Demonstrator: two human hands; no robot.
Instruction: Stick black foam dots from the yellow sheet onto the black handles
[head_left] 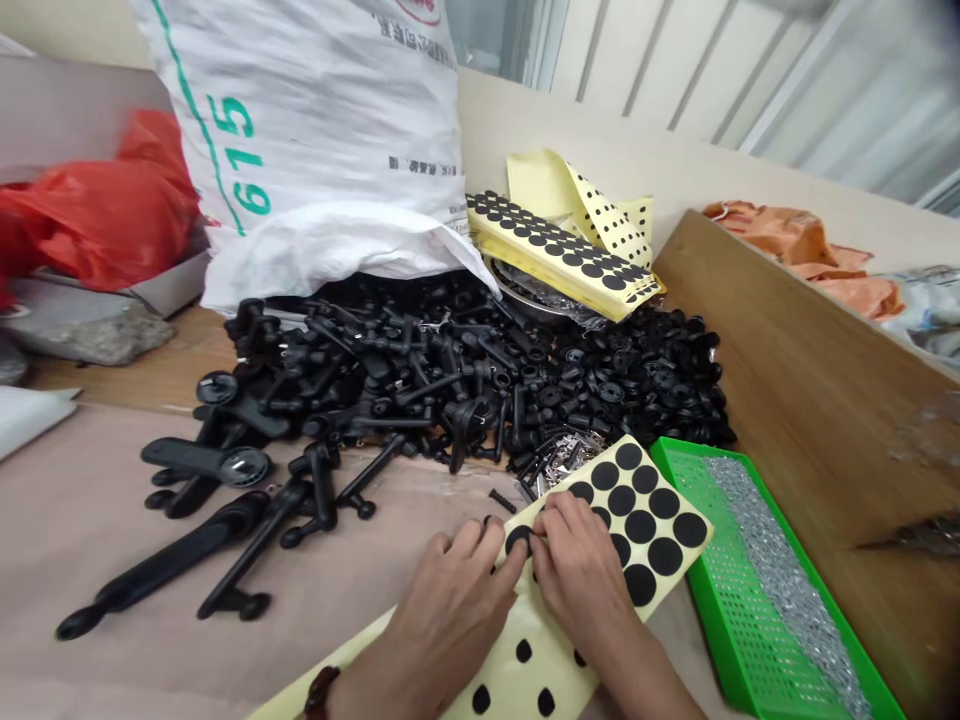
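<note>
A pale yellow backing sheet (510, 622) with rows of black round stickers (640, 527) lies slanting under both my hands. My left hand (454, 600) has its fingers bent and drawn together at a black round sticker (518, 541) near the sheet's middle. From the other side my right hand (581, 565) pinches at that sticker's right edge, its fingertips almost meeting my left. My fingers hide part of the sticker, and whether it has lifted off the backing cannot be made out. Small black teardrop-shaped dots (523, 651) show on the nearer part of the sheet.
Behind the sheet spreads a heap of black plastic crank handles and round parts (420, 370), with small metal pieces (574, 455) before it. Several handles (180, 550) lie left. A green basket (739, 600) holds tiny silvery pieces. A white sack (322, 120) and more sticker sheets (562, 245) stand behind.
</note>
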